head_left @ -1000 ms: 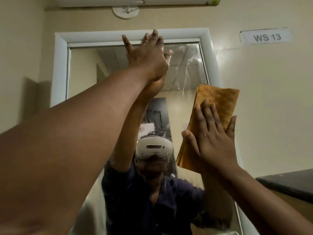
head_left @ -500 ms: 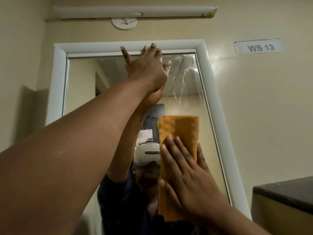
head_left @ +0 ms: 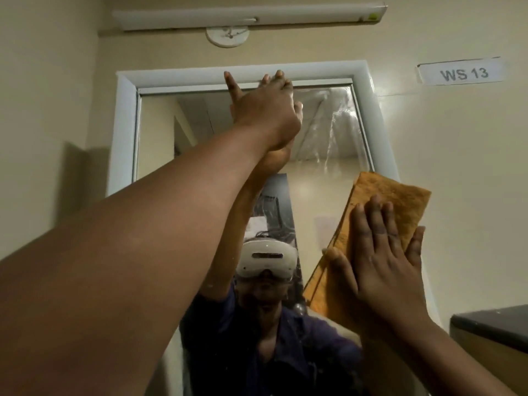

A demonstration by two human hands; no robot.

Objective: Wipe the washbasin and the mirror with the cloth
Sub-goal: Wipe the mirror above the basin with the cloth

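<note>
left arm (head_left: 171, 224) crosses mirror (head_left: 160, 132); left glass free.

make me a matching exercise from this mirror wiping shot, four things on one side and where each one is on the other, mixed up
Things:
1. left hand
2. right hand
3. cloth
4. WS 13 label

Places:
A. on the wall, up and to the right of the mirror
B. flat on the cloth, fingers straight
C. up at the top of the mirror, by the white frame
D. pressed against the mirror's right edge, under a hand

Pairs: 1-C, 2-B, 3-D, 4-A
</note>
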